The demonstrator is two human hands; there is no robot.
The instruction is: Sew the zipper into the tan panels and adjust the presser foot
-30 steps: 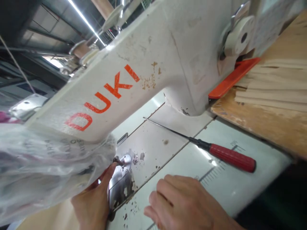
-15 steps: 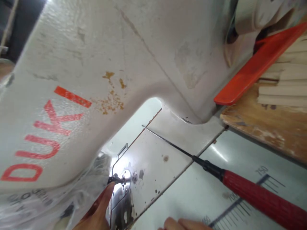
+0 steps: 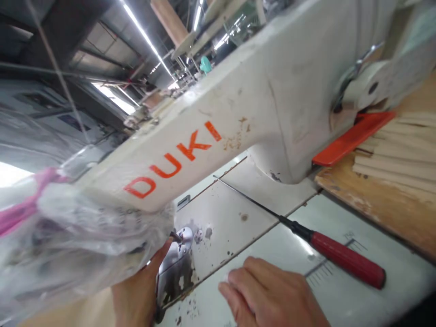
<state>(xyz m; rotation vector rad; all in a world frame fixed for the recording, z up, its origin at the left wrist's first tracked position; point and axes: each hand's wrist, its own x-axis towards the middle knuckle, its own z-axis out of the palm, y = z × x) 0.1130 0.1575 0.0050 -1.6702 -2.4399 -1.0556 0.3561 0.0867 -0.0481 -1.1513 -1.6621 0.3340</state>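
Observation:
A sewing machine [image 3: 190, 150] with orange letters fills the middle, tilted in view. My left hand [image 3: 141, 286] reaches under its head, one fingertip at the dark presser foot [image 3: 176, 237] over the shiny needle plate [image 3: 185, 238]; its other fingers are hidden. My right hand [image 3: 272, 290] is closed near the front edge of the machine bed, thumb and fingers pressed together; anything inside is too small to make out. Behind it lies a screwdriver [image 3: 344, 259] with a red handle, its long thin shaft across the bed [image 3: 235, 218].
Clear plastic [image 3: 129, 240] wraps the machine's head, with a pink tie [image 3: 27, 204] at left. An orange guard [image 3: 354, 138] and stacked light strips [image 3: 402, 150] stand at right on a wooden board [image 3: 361, 193]. A ruler scale [image 3: 322, 272] marks the pale tabletop.
The view has pulled back and up, showing more of the machine and the room behind. My right hand has come further into view; my left stays at the presser foot.

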